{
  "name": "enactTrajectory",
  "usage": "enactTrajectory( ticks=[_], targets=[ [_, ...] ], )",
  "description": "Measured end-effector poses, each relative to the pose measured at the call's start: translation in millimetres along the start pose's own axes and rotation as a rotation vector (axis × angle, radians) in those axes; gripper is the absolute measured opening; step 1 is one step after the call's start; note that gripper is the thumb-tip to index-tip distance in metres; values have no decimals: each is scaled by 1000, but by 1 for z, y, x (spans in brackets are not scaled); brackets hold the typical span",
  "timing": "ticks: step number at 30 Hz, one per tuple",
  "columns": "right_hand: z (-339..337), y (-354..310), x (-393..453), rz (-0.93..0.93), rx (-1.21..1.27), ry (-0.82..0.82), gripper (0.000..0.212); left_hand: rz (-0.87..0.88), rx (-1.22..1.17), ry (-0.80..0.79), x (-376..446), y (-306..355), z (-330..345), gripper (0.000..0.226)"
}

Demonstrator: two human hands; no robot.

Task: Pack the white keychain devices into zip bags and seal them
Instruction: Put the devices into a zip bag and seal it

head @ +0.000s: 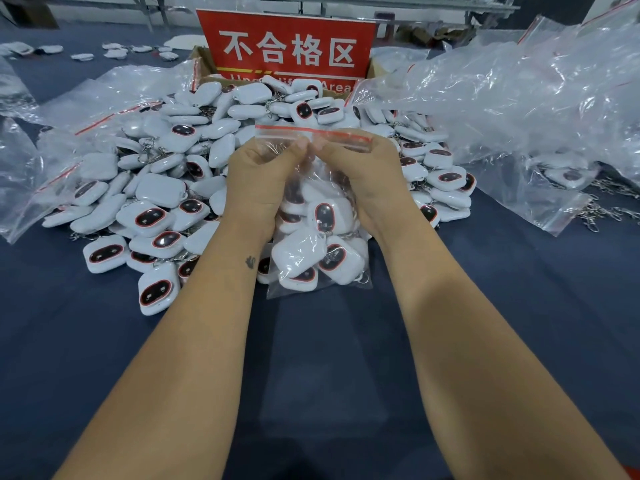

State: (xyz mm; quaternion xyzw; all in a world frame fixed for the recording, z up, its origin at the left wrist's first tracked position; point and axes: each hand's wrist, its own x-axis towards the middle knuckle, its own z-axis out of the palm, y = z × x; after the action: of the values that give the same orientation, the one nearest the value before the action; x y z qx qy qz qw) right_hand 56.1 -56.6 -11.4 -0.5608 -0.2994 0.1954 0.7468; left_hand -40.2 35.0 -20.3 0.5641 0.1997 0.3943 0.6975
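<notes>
A clear zip bag (313, 258) with a red strip along its top stands upright on the blue table, filled with several white keychain devices. My left hand (258, 181) and my right hand (367, 174) both pinch the bag just under the red zip strip (311, 132), fingertips meeting at the middle. Behind and to the left of the bag lies a big heap of loose white keychain devices (156, 188), each with a dark oval screen ringed in red and a metal clip.
A red sign (287, 46) with white characters stands in a cardboard box behind the heap. Empty zip bags lie crumpled at the left (69, 109) and in a large pile at the right (519, 109). Loose metal chains (602, 206) lie at far right. Blue table cloth (329, 358) lies in front.
</notes>
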Motion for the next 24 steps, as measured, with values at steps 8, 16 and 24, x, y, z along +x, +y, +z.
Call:
enactTrajectory(
  ticks=[8, 16, 24],
  targets=[
    [4, 1, -1, -38, -54, 38, 10, 68, 80, -18, -1, 2, 2, 10],
    [-1, -15, -9, 24, -162, 54, 27, 61, -22, -17, -7, 10, 7, 35],
    [-59, -42, -53, 75, -338, 194, 5, 70, -160, -115, -27, 14, 92, 29]
  ],
)
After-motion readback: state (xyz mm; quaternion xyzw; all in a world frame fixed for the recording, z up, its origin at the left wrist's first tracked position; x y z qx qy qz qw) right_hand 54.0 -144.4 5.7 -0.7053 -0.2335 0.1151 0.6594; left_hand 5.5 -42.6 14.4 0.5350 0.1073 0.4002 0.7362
